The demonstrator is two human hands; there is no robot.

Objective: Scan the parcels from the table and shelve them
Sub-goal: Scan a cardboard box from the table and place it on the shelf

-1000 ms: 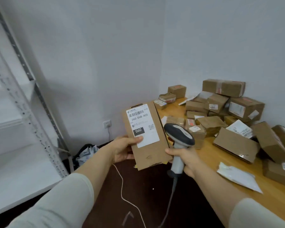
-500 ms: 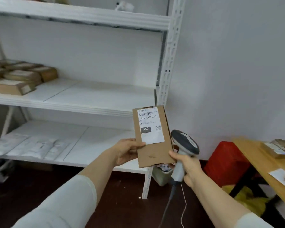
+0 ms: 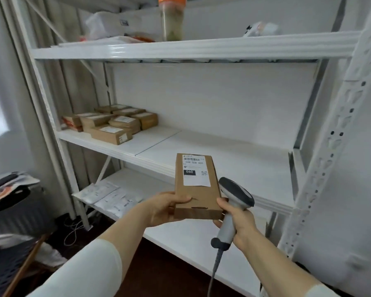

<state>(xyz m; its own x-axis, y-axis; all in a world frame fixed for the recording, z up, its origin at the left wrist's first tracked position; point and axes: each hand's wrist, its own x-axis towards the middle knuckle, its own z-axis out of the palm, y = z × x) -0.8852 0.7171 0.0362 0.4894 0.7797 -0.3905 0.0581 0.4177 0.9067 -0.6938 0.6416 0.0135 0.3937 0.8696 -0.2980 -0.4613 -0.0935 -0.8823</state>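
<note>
Two hands are raised before a white shelf rack [image 3: 334, 133]. The right hand [image 3: 240, 224] has its fingers [image 3: 221, 204] wrapped round the handle of a grey scanner [image 3: 236, 194], whose head sits just beside the right edge of a brown cardboard parcel [image 3: 197, 198]; the cable [image 3: 214, 271] hangs down. The left hand [image 3: 165, 209] grips the parcel at its near left corner, thumb on the top face, fingers closed beneath. The parcel is held in the air before the middle shelf [image 3: 234, 151], its white label [image 3: 196, 170] marked 060 facing up. A cluster of shelved boxes [image 3: 116, 125] lies at that shelf's left end, and flat white mailers [image 3: 109, 196] lie on the shelf below
</note>
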